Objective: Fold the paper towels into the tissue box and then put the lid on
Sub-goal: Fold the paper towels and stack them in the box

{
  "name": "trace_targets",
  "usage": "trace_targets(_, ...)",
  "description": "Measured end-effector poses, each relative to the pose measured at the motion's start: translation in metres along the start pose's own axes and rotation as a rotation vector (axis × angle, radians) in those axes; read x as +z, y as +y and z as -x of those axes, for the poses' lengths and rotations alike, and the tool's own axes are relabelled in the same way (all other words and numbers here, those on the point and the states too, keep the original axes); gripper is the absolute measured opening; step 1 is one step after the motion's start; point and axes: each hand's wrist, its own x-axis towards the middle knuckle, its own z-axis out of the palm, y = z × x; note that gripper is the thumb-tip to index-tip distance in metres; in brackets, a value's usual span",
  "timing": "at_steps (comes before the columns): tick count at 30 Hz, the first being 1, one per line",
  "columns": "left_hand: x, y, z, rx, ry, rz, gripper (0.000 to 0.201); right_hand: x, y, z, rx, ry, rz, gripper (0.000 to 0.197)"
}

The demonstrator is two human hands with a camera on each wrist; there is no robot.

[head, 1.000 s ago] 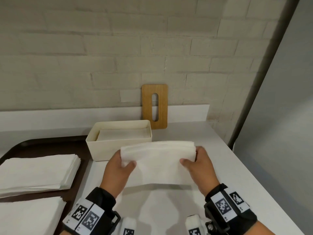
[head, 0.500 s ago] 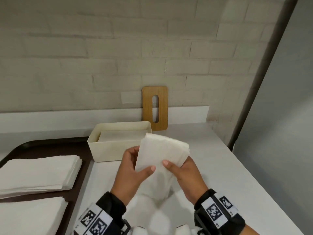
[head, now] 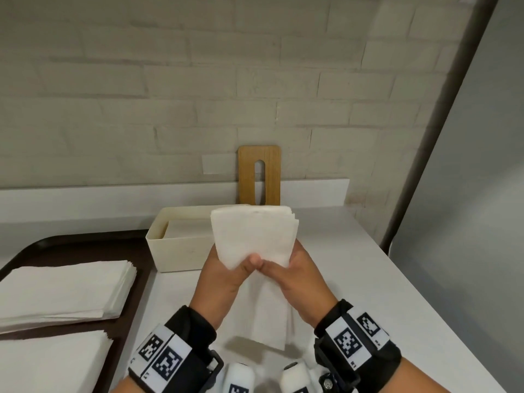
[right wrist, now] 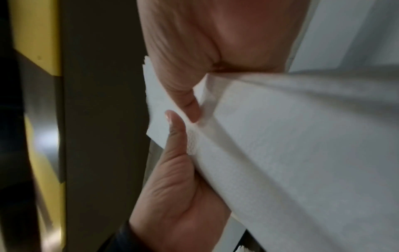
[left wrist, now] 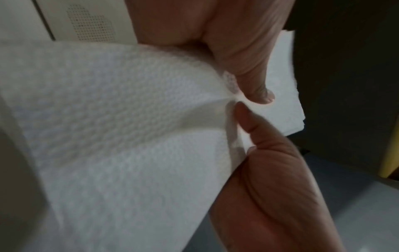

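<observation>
I hold a white folded paper towel (head: 253,236) upright in front of the cream tissue box (head: 175,251). My left hand (head: 226,268) and right hand (head: 295,268) pinch it side by side, thumbs touching on the near face. Its lower part hangs below my hands toward the counter. Folded towels lie inside the open box. The wooden lid (head: 259,174), with a slot in it, leans against the wall behind the box. In the left wrist view my left hand (left wrist: 237,51) presses its thumb on the towel (left wrist: 121,119). In the right wrist view my right hand (right wrist: 194,42) pinches the towel (right wrist: 302,136).
A dark tray (head: 85,245) at the left carries two stacks of flat paper towels (head: 62,290) (head: 51,361). The white counter (head: 354,279) runs to an edge on the right. A brick wall stands behind.
My hands came together, folding the wide towel in half into a narrower stack. It now stands upright, closer to the box.
</observation>
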Motion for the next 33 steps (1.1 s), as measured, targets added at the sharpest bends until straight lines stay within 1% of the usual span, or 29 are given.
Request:
trace_targets(2,-0.002,0.001,-0.002,-0.039,0.0,-0.042,0.065,-0.002,-0.001,-0.002,-0.021,0.038,0.065,0.036)
trace_targets(4,-0.007,-0.004,-0.003,-0.101,0.054,-0.081,0.048,-0.004,-0.003,-0.003,-0.025,0.078,0.052,0.027)
trace_targets(5,-0.01,-0.006,-0.003,-0.124,0.078,-0.095,0.037,-0.005,-0.004,-0.003,-0.02,0.087,0.033,0.027)
trace_targets(6,-0.011,-0.008,-0.002,-0.138,0.092,-0.11,0.03,-0.005,-0.004,-0.003,-0.02,0.083,0.021,0.03)
trace_targets(7,-0.011,-0.009,-0.001,-0.144,0.092,-0.124,0.03,-0.005,-0.002,-0.002,-0.019,0.074,0.025,0.035)
trace_targets(8,-0.009,-0.012,0.0,-0.151,0.084,-0.139,0.035,-0.005,0.0,-0.002,-0.015,0.058,0.034,0.041)
trace_targets(10,-0.005,-0.017,0.003,-0.185,0.078,-0.18,0.041,-0.003,0.01,0.0,0.028,0.039,0.073,0.048)
trace_targets(12,-0.002,-0.027,0.007,-0.226,0.088,-0.24,0.042,-0.001,0.024,0.004,0.086,0.061,0.092,0.055)
trace_targets(14,0.0,-0.036,0.012,-0.257,0.094,-0.281,0.041,0.0,0.037,0.008,0.15,0.096,0.055,0.059)
trace_targets(15,0.0,-0.039,0.014,-0.269,0.097,-0.288,0.039,0.0,0.04,0.009,0.17,0.114,0.038,0.057)
trace_targets(17,0.002,-0.038,0.014,-0.273,0.11,-0.288,0.038,-0.003,0.037,0.007,0.181,0.148,0.007,0.043)
trace_targets(18,0.002,-0.036,0.012,-0.262,0.119,-0.282,0.039,-0.003,0.032,0.005,0.174,0.153,-0.024,0.037)
trace_targets(19,0.002,-0.034,0.01,-0.243,0.128,-0.275,0.041,-0.004,0.025,0.003,0.159,0.151,-0.057,0.034)
trace_targets(20,0.003,-0.031,0.008,-0.221,0.134,-0.258,0.044,-0.004,0.02,0.0,0.138,0.149,-0.082,0.037)
trace_targets(22,0.003,-0.028,0.007,-0.198,0.149,-0.231,0.045,-0.004,0.017,-0.003,0.107,0.15,-0.112,0.049)
trace_targets(24,0.001,-0.031,0.009,-0.213,0.142,-0.243,0.047,-0.004,0.019,-0.002,0.103,0.154,-0.118,0.054)
trace_targets(25,-0.001,-0.034,0.011,-0.231,0.12,-0.259,0.048,-0.004,0.021,-0.001,0.109,0.152,-0.113,0.052)
trace_targets(27,-0.006,-0.043,0.014,-0.26,0.053,-0.314,0.052,-0.004,0.023,0.001,0.123,0.156,-0.116,0.042)
trace_targets(29,-0.011,-0.047,0.015,-0.296,0.007,-0.378,0.046,-0.005,0.022,-0.001,0.126,0.179,-0.185,0.031)
trace_targets(31,-0.018,-0.048,0.015,-0.355,-0.011,-0.405,0.034,-0.01,0.019,-0.005,0.117,0.203,-0.32,0.033)
trace_targets(32,-0.022,-0.047,0.015,-0.372,-0.003,-0.394,0.029,-0.015,0.015,-0.007,0.109,0.22,-0.385,0.035)
trace_targets(33,-0.027,-0.047,0.014,-0.386,0.032,-0.364,0.026,-0.021,0.013,-0.009,0.1,0.246,-0.427,0.035)
